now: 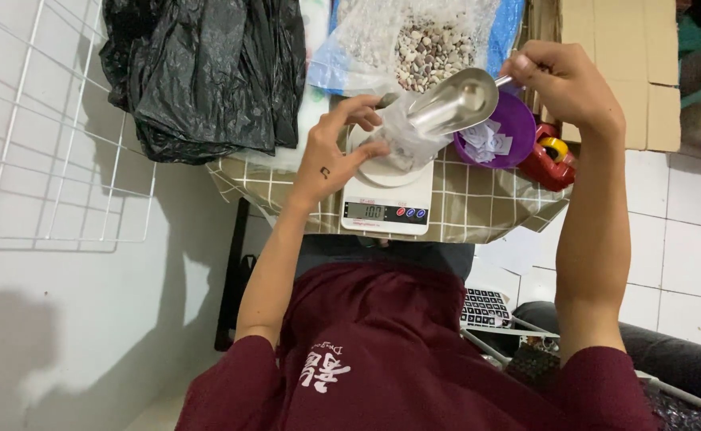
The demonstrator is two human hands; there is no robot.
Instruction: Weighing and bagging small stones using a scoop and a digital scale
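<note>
Left hand pinching open small clear plastic bag atop white digital scale on bench; right hand gripping shiny metal scoop. Best tipped slowly, spout inside bag mouth, watching display.

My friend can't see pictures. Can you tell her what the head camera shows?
A person's right hand tips a metal scoop into a small clear bag, which the left hand steadies on a white kitchen scale. A big bag of pebbles lies behind.
</note>
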